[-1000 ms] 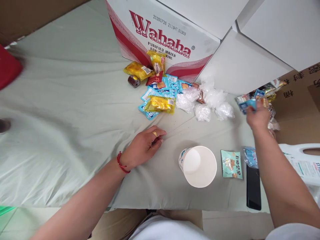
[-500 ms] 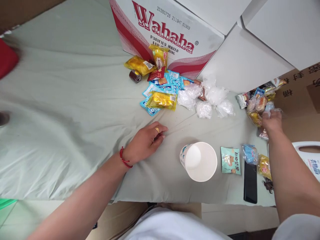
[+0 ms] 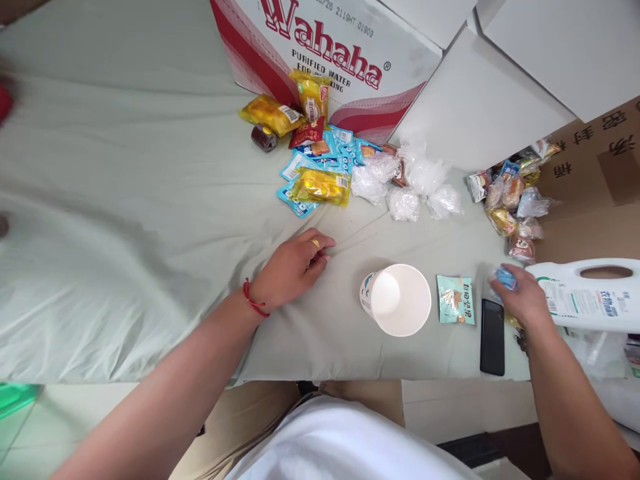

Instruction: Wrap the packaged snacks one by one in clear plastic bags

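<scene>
My left hand (image 3: 295,267) rests on the cloth, holding nothing, its fingers loosely bent and the thumb apart from them. My right hand (image 3: 527,297) pinches a small blue-wrapped snack packet (image 3: 506,277) above the top end of a black phone (image 3: 493,340). Left of the phone a pale green snack packet (image 3: 455,300) lies flat. A white paper cup (image 3: 370,293), its mouth toward me, stands between my two hands. Partly behind my right hand, a yellow packet (image 3: 512,319) shows only an edge.
Yellow and blue snack packets (image 3: 320,185) and crumpled clear-wrapped pieces (image 3: 404,204) lie before the Wahaha carton (image 3: 325,40). More wrapped snacks (image 3: 503,220) are heaped by a brown carton (image 3: 595,220). A white detergent bottle (image 3: 590,297) lies at the right.
My right hand has come back toward me from the snack heap and now grips the blue packet that lay by the phone. My left hand stays put; the view has shifted slightly.
</scene>
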Tool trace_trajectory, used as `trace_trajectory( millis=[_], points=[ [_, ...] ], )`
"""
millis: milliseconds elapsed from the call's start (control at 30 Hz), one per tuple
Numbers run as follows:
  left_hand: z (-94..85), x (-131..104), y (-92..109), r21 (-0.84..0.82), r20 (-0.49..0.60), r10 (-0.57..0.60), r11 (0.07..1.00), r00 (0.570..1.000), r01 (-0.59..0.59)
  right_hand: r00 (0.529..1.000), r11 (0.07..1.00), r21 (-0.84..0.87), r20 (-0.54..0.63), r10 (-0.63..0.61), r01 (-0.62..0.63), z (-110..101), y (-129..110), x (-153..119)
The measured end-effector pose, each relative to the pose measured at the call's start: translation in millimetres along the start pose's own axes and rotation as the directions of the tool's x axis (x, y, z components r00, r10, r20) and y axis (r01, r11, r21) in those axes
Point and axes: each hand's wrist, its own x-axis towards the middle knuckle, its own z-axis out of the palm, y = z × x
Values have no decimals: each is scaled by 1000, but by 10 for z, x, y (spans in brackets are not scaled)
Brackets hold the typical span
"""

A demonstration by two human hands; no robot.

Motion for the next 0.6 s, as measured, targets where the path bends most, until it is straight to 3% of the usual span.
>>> trace_trajectory(
  millis=[100,167,233,300,367,467,600],
  points=[
    [-4,6,6,12,5,5,1000,1000,-5,984,999,28,-177,-30,35,-161,-195,-188],
    [-9,7,12,17,7,7,1000,1000,-7,987,993,34,-113,-111,116,-124,-376,-423],
    [-12,5,15,21,6,4,1000,1000,-4,984,984,44,38,-176,174,39,-563,-709],
    [-13,3,13,20,5,-3,1000,1000,3,973,982,71,137,-184,176,250,-711,-970],
    [-9,0,5,15,2,-8,1000,1000,8,976,986,84,152,-156,145,414,-801,-1136],
    [1,0,-9,15,-8,-3,1000,1000,3,991,993,73,89,-102,95,496,-844,-1177],
    [13,0,-12,34,-17,-2,999,1000,2,989,978,152,-15,-146,146,449,-789,-1022]
  ],
)
